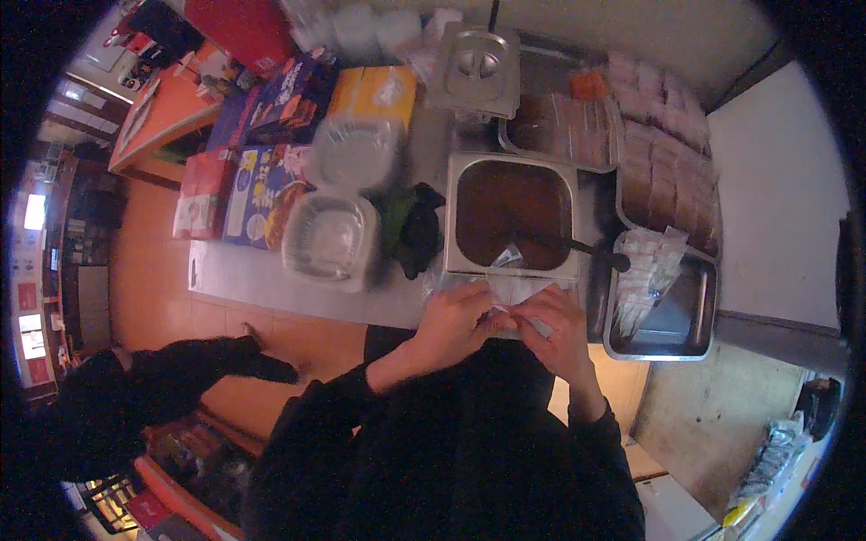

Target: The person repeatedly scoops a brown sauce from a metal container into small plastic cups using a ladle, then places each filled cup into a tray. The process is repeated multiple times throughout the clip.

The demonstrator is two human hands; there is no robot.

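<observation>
Both my left hand [460, 318] and my right hand [555, 324] pinch a small clear plastic bag [517, 287] at the front edge of a square steel pan [450, 223]. Dark reddish-brown contents fill the pan, and a black handle [588, 248] slants out over its right rim. To the right, a steel tray [703, 318] holds a bundle of small flat packets [643, 277]. What the bag holds cannot be made out.
Clear plastic containers [331, 237] and printed cartons [257, 196] stand to the left. Behind are a lidded steel pan [477, 67] and trays of packed sachets [663, 176]. Another person in dark clothing [135, 399] is at the lower left.
</observation>
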